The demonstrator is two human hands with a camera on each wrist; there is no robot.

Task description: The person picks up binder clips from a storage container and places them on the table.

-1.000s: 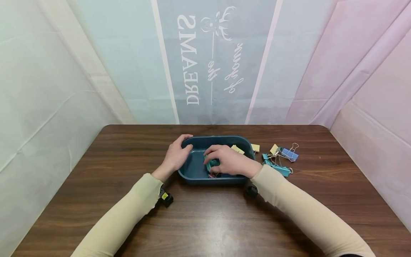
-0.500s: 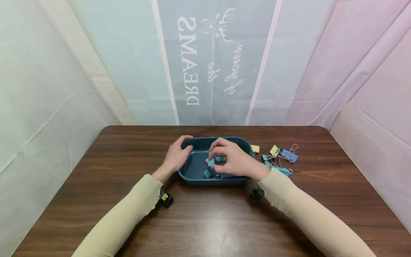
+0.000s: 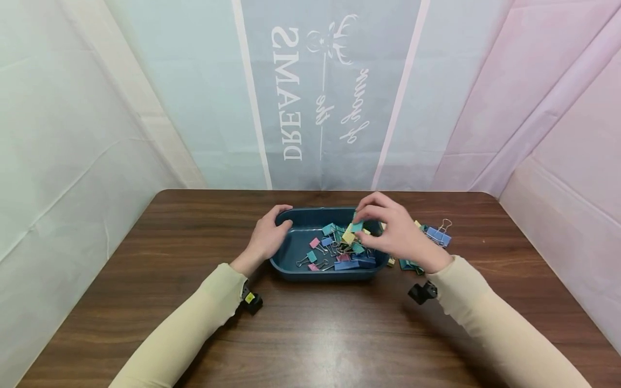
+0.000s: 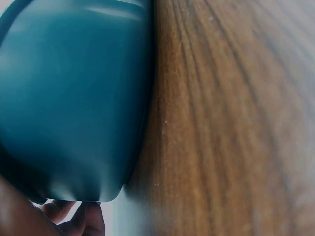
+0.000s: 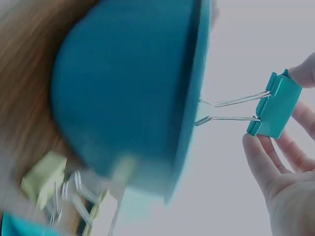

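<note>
Right hand has its thumb and fingers clamped on a teal binder clip, held above the right part of the bin, mid-frame in the head view. Left hand grips the bin's left end, thumb inside the rim. Risk: smooth clip could slip if the pinch on its edges loosens; handles could snag the rim if lowered too close, can't tell if they touch. Clip: glossy teal body, two silver wire handles extended, pointing left in the right wrist view.
</note>
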